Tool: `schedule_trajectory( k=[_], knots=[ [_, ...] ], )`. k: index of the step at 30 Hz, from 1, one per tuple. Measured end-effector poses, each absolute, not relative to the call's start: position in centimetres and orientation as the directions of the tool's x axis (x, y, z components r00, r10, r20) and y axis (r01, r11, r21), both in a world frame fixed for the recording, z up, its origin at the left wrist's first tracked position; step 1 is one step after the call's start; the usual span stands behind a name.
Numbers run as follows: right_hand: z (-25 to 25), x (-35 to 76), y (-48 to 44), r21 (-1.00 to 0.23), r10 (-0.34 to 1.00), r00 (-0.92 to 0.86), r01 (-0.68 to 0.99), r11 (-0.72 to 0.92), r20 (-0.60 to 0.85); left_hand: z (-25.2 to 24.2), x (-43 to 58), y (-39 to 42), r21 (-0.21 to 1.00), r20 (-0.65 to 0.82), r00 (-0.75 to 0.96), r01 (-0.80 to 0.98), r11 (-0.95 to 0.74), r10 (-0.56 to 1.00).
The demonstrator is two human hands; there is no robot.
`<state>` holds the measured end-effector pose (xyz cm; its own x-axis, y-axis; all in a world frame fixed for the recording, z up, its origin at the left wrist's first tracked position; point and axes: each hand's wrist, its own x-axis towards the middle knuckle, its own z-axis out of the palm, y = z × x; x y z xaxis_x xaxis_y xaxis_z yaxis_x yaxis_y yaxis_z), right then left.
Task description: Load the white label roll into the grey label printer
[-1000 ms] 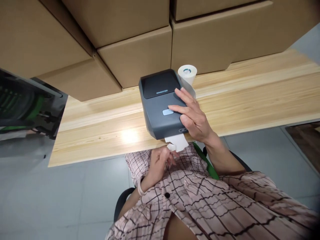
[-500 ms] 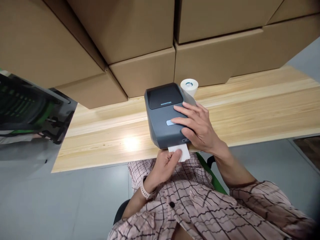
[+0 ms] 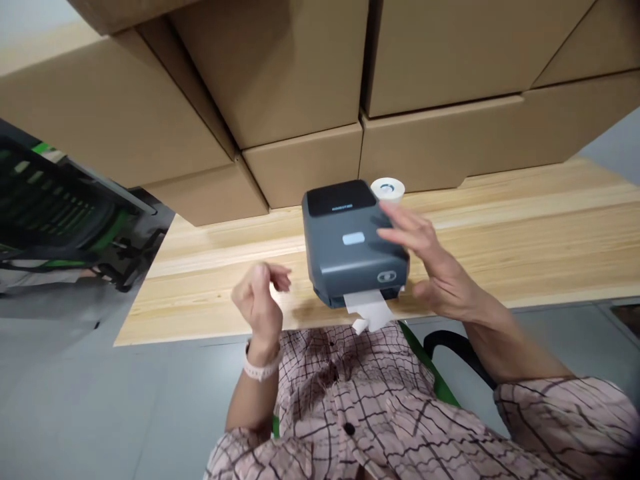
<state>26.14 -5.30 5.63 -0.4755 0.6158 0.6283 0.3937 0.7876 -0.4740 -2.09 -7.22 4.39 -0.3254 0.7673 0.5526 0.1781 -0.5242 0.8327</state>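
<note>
The label printer (image 3: 330,260) sits on the tabletop (image 3: 505,233), paper strip (image 3: 367,307) at its 6 o'clock; right hand (image 3: 443,267) at 3, fingers apart; left hand (image 3: 260,297) at 8, fingers curled, contact unclear; better steady the casing evenly, clear of the strip

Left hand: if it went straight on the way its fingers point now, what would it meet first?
Probably the left side of the printer, across a strip of tabletop from the left hand. Depth is unclear, so it might pass above.
</note>
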Motion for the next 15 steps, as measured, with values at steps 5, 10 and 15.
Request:
schedule_trajectory(
  k=[5,10,15],
  knots=[
    [7.4,25.1,-2.6,-0.326,0.478,-0.453,0.375,0.868,0.753,4.5,-2.6,0.5,0.942,0.315,-0.369,0.013,-0.334,0.874],
    [10.8,23.2,3.3,-0.194,0.377,-0.372,0.444,0.875,0.848,1.0,-1.9,2.4,0.989,0.115,-0.126,-0.082,-0.126,0.985],
    [14.8,21.5,7.9,-0.346,0.524,-0.273,0.501,0.793,0.806,-0.6,-1.5,1.6,0.996,0.092,0.12,-0.003,-0.092,0.989]
  ],
)
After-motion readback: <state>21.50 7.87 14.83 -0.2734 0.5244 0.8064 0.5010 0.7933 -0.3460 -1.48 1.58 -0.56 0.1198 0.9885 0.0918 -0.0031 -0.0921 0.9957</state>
